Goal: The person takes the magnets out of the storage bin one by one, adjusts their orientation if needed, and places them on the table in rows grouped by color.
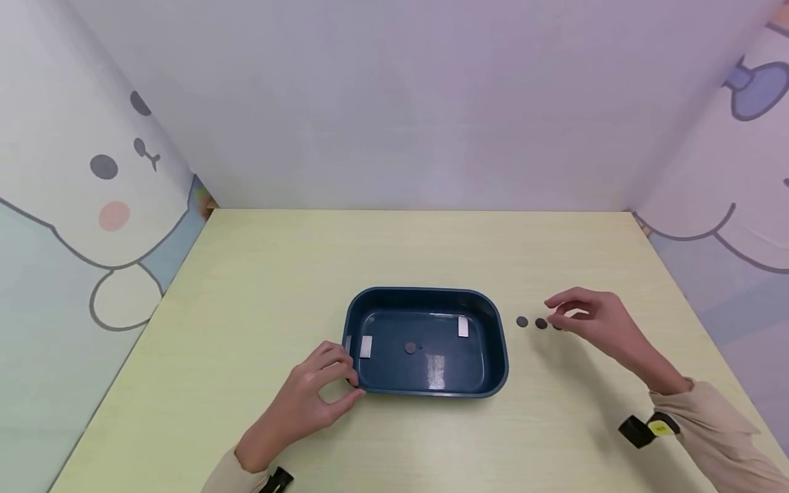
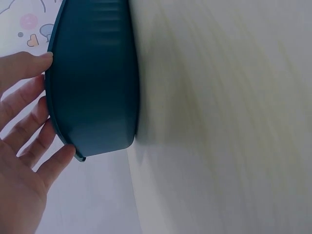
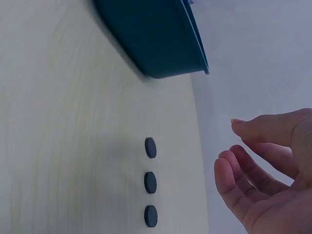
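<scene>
The left hand [image 1: 313, 392], fingers spread, grips a blue plastic tub [image 1: 394, 373], seemingly to steady it, as the right hand [image 1: 596, 320], fingertips parted, hovers by three dark discs [image 3: 150, 183] lined up beside the tub.

Cannot see most of the rightmost disc [image 1: 557, 327] in the head view, hidden behind the right hand [image 1: 599, 324]. Cannot identify the dot [image 1: 421, 348] in the tub [image 1: 425, 395] or read the yellow label [image 1: 661, 428], too small to tell. Lose part of the tub past both wrist views' top edges, and the left sleeve [image 1: 236, 476] past the head view's bottom edge.
</scene>
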`<state>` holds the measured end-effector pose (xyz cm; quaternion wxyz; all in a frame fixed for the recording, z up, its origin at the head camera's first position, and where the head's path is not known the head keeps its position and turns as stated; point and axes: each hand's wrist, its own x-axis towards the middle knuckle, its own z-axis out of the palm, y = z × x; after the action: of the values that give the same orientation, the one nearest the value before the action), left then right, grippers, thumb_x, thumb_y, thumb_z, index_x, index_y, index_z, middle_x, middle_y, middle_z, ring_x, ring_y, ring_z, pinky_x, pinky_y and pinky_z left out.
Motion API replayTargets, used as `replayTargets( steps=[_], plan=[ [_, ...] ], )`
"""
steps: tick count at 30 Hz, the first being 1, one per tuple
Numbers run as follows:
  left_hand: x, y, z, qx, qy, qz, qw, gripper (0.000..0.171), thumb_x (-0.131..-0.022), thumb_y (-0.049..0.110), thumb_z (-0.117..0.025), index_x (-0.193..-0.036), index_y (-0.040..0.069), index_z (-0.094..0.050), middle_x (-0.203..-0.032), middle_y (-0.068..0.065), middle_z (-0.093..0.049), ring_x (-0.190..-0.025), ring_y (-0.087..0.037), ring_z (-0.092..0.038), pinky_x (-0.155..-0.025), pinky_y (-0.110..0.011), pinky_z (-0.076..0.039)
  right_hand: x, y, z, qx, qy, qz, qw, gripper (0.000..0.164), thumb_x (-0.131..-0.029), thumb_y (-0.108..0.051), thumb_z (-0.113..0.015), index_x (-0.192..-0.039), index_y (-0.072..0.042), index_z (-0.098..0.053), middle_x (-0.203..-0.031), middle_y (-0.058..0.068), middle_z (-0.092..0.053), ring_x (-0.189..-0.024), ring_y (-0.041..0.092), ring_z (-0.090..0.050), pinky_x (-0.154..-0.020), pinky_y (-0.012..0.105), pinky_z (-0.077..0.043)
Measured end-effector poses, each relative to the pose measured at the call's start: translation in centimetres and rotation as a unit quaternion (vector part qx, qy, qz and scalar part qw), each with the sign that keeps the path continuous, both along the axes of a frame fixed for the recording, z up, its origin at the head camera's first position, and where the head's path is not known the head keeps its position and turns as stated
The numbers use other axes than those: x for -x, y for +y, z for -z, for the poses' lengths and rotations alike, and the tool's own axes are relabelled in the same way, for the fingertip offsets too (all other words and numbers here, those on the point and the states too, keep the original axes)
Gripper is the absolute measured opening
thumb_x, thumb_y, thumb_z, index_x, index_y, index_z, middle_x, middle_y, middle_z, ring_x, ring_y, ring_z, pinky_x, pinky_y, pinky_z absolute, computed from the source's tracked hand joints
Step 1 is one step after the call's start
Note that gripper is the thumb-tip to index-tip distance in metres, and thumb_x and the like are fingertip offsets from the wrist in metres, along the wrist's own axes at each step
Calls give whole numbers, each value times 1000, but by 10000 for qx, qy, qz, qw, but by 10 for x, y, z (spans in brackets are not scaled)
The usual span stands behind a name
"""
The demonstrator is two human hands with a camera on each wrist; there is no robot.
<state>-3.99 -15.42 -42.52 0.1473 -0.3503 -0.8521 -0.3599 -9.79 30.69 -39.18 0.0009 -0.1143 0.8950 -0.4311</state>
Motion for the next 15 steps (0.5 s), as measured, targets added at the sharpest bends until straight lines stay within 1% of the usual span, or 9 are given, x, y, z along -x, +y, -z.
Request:
replayTargets(
  steps=[6,15],
  plan=[
    [1,0,1,43,-78,-9,10000,18,-74,18,-80,-78,23,-63,-89,11,-57,-94,-10,-50,-83,-15,-41,-3,-13,-10,108,27,-199,9997,20,-84,-11,-72,-103,-9,-68,-97,4,-65,-82,11,-62,-72,19,-52],
    [1,-1,2,42,-42,9,10000,17,-75,19,-80,-78,22,-63,-89,10,-56,-94,-11,-50,-84,-14,-41,-6,-29,-23,442,-38,-538,9976,21,-83,-7,-72,-104,-8,-67,-97,4,-64,-80,15,-62,-71,24,-53]
  ],
)
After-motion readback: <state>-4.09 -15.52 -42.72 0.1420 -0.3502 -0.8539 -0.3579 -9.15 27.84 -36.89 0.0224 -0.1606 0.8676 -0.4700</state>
